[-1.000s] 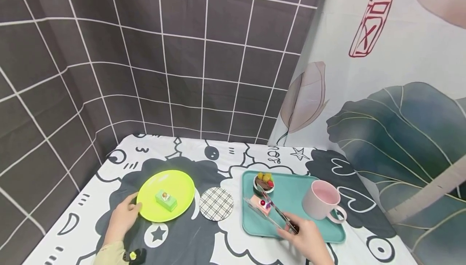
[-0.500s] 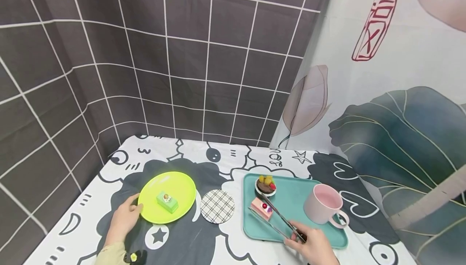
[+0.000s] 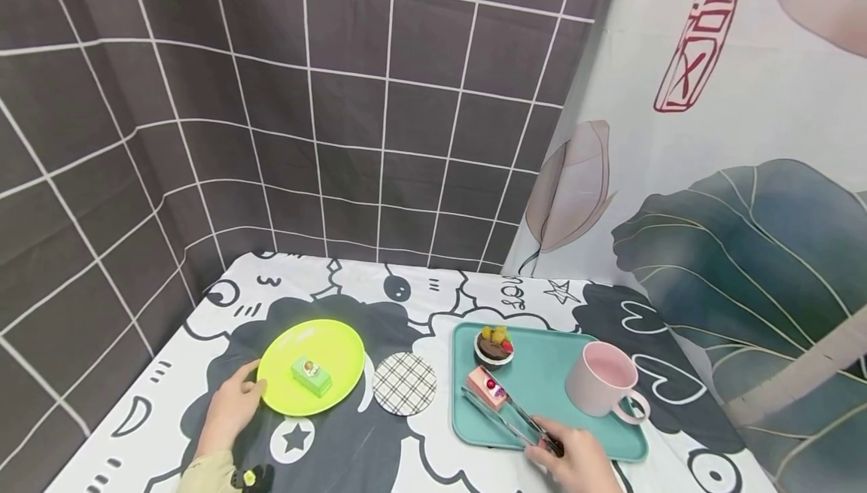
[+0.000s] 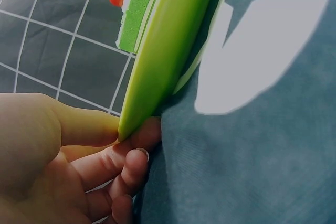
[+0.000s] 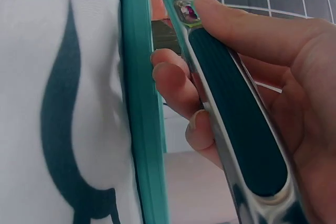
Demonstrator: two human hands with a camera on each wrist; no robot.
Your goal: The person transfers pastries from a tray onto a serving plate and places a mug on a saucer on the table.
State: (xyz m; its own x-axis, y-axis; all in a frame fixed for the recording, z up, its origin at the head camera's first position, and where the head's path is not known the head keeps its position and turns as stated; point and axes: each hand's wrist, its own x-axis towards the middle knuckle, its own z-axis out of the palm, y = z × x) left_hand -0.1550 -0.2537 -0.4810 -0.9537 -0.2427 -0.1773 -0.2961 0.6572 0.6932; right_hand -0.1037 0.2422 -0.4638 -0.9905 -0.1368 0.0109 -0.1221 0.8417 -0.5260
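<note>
My left hand [image 3: 231, 409] pinches the near-left rim of a yellow-green plate [image 3: 345, 354]; in the left wrist view the thumb lies above the rim and fingertips below. On the plate sits a green toy cake slice [image 3: 311, 377]. My right hand [image 3: 578, 457] grips metal tongs [image 3: 520, 412] with dark handle grips [image 5: 239, 114]. The tongs' arms straddle a pink cake slice [image 3: 486, 388] topped with a red berry, on the teal tray [image 3: 535, 357]. Whether both tips press on the slice is hard to tell. Behind it stands a chocolate fruit cup [image 3: 494, 346].
A pink mug [image 3: 601, 380] stands on the tray's right side, its handle toward the lower right. Between plate and tray lies a round plaid coaster [image 3: 404, 384]. A patterned cloth [image 3: 369, 451] covers the table, and a dark gridded curtain [image 3: 339, 139] hangs behind.
The tongs have come down around the pink cake slice, and their arms have drawn closer together. My left hand stays at the plate's rim. The whole view has shifted slightly.
</note>
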